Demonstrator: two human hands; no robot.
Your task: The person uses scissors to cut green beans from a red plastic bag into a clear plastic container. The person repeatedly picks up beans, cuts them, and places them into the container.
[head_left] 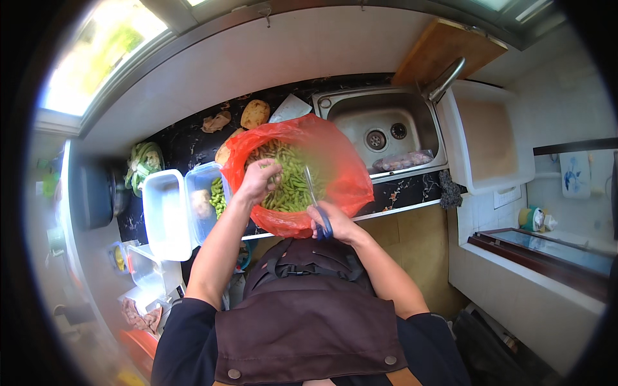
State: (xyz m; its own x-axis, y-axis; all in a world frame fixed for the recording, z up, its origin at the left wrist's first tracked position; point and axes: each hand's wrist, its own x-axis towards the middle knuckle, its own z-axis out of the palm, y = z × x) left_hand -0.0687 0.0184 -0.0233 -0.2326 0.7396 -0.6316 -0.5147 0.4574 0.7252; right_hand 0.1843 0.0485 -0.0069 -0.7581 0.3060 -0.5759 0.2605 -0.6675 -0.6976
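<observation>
A red plastic bag (pixel 345 169) lies wide open before me, full of green edamame pods (pixel 292 186). Over the left part of the pods is my left hand (pixel 262 181), its fingers curled together; a bit of green shows at the fingertips, probably a pod. My right hand (pixel 330 222) grips the blue handles of a pair of scissors (pixel 310 186) at the bag's near edge, the blades pointing away over the pods. Just left of the bag, a clear plastic container (pixel 203 171) holds more green pods (pixel 218 198) and a pale lump that I cannot identify.
An empty plastic container (pixel 164 214) stands further left, near a leafy vegetable (pixel 145 164). Potatoes (pixel 255 114) lie behind the bag. To the right are a steel sink (pixel 352 137) with a bagged item (pixel 403 160), a faucet (pixel 446 79) and a white basin (pixel 492 140).
</observation>
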